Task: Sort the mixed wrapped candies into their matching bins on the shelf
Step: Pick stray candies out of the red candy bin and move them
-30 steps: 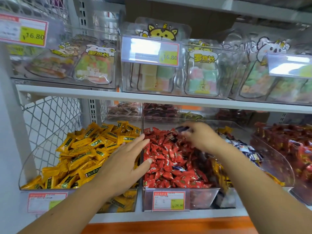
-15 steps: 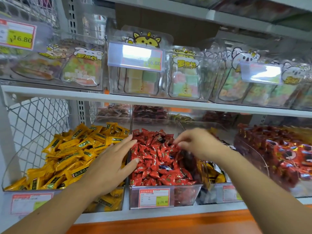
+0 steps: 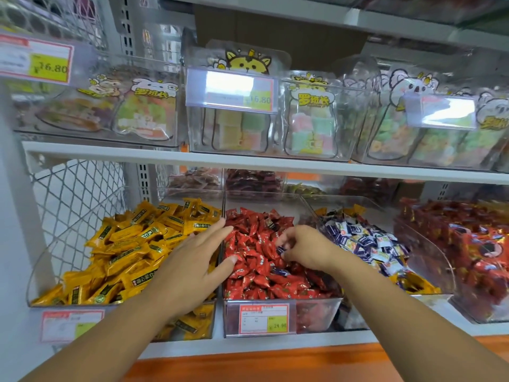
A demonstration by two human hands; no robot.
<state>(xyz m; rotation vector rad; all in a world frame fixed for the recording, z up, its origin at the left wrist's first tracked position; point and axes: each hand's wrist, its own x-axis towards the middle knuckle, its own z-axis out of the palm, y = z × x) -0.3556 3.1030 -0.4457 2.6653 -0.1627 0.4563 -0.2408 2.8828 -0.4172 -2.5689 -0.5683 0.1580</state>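
Left hand [image 3: 192,260]: flat, fingers apart, yellow candies [image 3: 124,249] under it.
Right hand [image 3: 305,250]: pinches blue candy [image 3: 281,248], red candies [image 3: 256,274] under it.

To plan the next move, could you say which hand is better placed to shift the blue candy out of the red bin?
Right: the right hand pinches the blue candy, next to the blue bin; the left hand lies flat over the yellow bin and red bin, farther off.

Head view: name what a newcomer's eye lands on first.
The red candies fill the middle bin, flanked by yellow candies on the left and blue-and-white candies on the right. Over the red pile, the right hand pinches a dark blue candy, while the left hand lies open beside it.
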